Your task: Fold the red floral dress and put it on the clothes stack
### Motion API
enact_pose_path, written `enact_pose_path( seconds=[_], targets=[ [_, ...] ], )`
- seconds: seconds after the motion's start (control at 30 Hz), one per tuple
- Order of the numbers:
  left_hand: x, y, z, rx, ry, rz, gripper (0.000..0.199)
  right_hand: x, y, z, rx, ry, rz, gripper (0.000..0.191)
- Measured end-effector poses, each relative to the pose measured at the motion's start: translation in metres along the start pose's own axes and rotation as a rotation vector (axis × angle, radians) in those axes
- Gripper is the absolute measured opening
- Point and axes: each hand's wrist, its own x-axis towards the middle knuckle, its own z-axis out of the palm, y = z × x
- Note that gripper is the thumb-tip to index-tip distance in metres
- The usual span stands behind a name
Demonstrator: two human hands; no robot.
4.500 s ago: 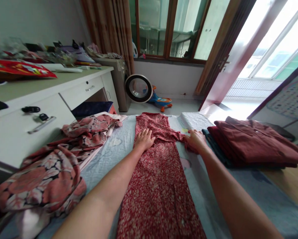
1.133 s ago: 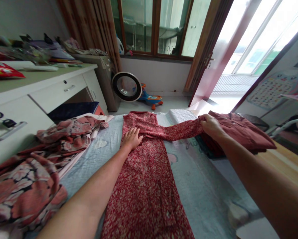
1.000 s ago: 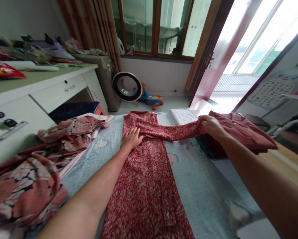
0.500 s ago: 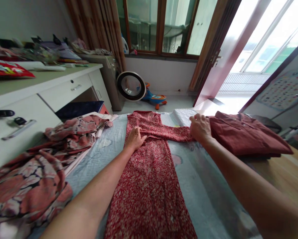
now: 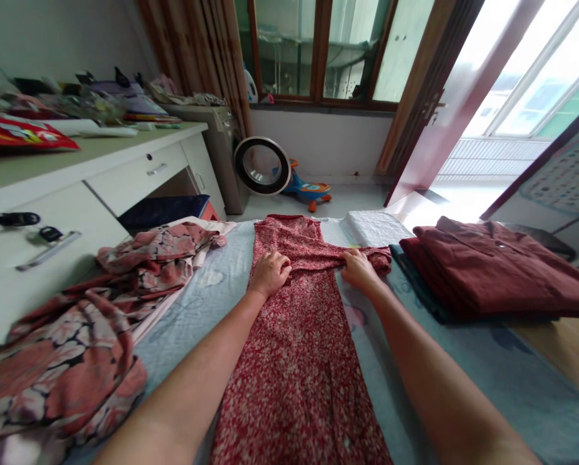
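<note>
A long red dress [image 5: 303, 361] with a small pale pattern lies lengthwise on the bed, folded narrow, its collar end away from me. One sleeve [image 5: 318, 255] crosses the upper part and sticks out to the right. My left hand [image 5: 270, 274] is closed on the cloth where the sleeve lies over the body. Farther out along the sleeve, my right hand [image 5: 360, 270] pinches it from the near side. The sleeve's cuff end [image 5: 381, 258] lies loose and bunched beyond my right hand.
Folded dark red clothes [image 5: 507, 265] are stacked at the right. A crumpled floral garment [image 5: 76, 361] lies on the left, beside the white desk [image 5: 100, 174]. A round appliance door [image 5: 263, 165] stands open beyond the bed [image 5: 197, 323], near a blue ride-on toy [image 5: 306, 188].
My right hand has come left and down onto the sleeve, from near its end, and grips it. The left hand's fingers have closed on the cloth. The view has shifted slightly.
</note>
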Motion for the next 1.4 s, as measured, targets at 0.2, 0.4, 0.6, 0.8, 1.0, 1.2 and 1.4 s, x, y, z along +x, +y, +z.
enact_pose_path(
  seconds=[0.2,0.4,0.6,0.8,1.0,1.2,1.4],
  targets=[
    [-0.002,0.002,-0.002,-0.009,-0.005,0.005,0.010,0.003,0.004,0.024,0.096,0.172,0.032,0.036],
    [-0.003,0.004,-0.009,-0.076,-0.018,0.031,0.025,-0.002,0.008,0.035,0.188,0.385,-0.049,0.025],
    [-0.004,0.008,-0.017,-0.175,0.025,0.072,0.019,-0.008,-0.003,0.019,0.141,0.501,-0.062,0.018],
    [-0.004,0.007,-0.019,-0.240,0.038,0.094,0.011,-0.009,-0.004,0.011,0.136,0.350,-0.028,0.020],
    [-0.003,0.007,-0.020,-0.274,-0.047,0.090,0.015,-0.006,0.001,0.015,0.058,0.223,0.041,0.035],
    [-0.001,0.006,-0.017,-0.265,-0.047,0.076,0.027,-0.006,-0.004,0.016,0.055,0.295,0.093,0.023],
    [-0.001,0.005,-0.013,-0.246,-0.029,0.101,0.012,-0.002,-0.007,0.023,0.128,0.324,-0.044,0.018]
  ],
)
